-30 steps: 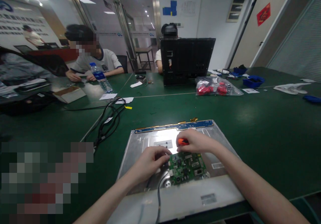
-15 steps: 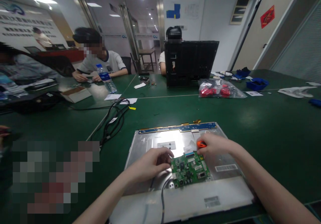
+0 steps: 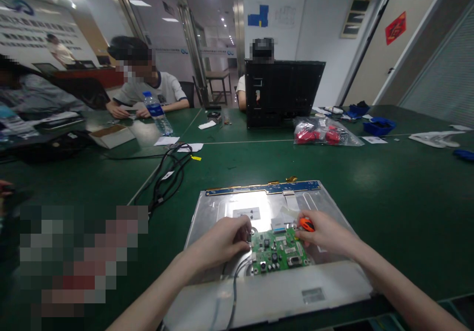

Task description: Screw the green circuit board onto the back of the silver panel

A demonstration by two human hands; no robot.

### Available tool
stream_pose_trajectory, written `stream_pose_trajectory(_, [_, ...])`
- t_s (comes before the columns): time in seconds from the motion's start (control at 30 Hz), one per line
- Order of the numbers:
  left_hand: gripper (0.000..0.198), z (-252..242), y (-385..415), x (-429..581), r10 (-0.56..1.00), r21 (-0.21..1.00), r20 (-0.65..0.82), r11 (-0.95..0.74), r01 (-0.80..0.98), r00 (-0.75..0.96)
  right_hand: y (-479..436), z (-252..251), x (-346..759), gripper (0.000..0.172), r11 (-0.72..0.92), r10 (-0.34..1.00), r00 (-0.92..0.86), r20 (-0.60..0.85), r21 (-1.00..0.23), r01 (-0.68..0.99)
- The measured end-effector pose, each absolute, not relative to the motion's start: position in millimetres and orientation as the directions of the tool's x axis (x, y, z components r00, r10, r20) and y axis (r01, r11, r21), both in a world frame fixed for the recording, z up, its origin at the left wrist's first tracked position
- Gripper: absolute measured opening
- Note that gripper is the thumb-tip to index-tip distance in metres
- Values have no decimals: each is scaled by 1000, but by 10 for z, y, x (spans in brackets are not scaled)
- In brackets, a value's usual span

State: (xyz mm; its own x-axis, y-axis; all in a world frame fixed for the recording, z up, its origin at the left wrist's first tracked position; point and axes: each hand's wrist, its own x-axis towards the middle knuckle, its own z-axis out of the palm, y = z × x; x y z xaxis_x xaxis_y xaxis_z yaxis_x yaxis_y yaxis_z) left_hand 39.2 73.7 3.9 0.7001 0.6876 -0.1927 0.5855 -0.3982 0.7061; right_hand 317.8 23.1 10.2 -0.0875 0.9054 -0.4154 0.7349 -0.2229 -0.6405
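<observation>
A green circuit board (image 3: 278, 253) lies over the silver metal back of a display panel (image 3: 218, 212). My left hand (image 3: 231, 234) has its curled fingers and thumb at the board's left edge, gripping it. In my right hand (image 3: 324, 229), at the board's upper right corner, is an orange-and-black tool (image 3: 307, 224); most of it is hidden by the fingers, so its exact kind is unclear. A flat ribbon cable (image 3: 292, 203) runs from the blue strip board (image 3: 259, 189) at the panel's far edge toward the green board. A dark cable (image 3: 234, 291) trails off the near side.
Black cables (image 3: 168, 178) lie coiled to the left. Beyond the panel are a plastic bag with red items (image 3: 326, 132), a black monitor (image 3: 283, 94), blue trays (image 3: 379, 126) and a water bottle (image 3: 158, 113). People sit across the green table (image 3: 240, 160).
My right hand and the orange tool have moved slightly right, uncovering more of the ribbon cable. The circuit board sits flatter and a little lower. My left hand has barely moved.
</observation>
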Motion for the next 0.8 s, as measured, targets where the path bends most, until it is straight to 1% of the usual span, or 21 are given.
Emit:
stream_pose_trajectory(0.1, [5, 36, 750, 384, 685, 688, -184, -422, 590, 705, 135, 107, 3198, 22, -202, 895, -98, -435, -590, 782])
stream_pose_trajectory(0.13, [5, 36, 755, 382, 683, 682, -181, -432, 591, 708, 109, 103, 3197, 23, -215, 886, -98, -454, -588, 780])
stream_pose_trajectory(0.2, [4, 37, 763, 380, 683, 674, -168, -446, 589, 710, 72, 86, 3184, 20, -265, 862, -100, -497, -609, 747])
stream_pose_trajectory(0.3, [5, 42, 768, 380, 688, 681, -159, -443, 583, 708, 49, 44, 3164, 14, -289, 855, -108, -507, -638, 714])
stream_pose_trajectory(0.43, [8, 45, 766, 383, 692, 682, -160, -438, 586, 704, 44, 12, 3168, 16, -278, 859, -123, -497, -655, 702])
stream_pose_trajectory(0.63, [11, 64, 763, 403, 695, 655, -180, -444, 612, 696, 56, 63, 3173, 13, -303, 836, -131, -533, -648, 699])
stream_pose_trajectory(0.8, [11, 74, 760, 408, 697, 662, -181, -435, 610, 693, 65, 54, 3178, 15, -274, 842, -152, -518, -653, 707])
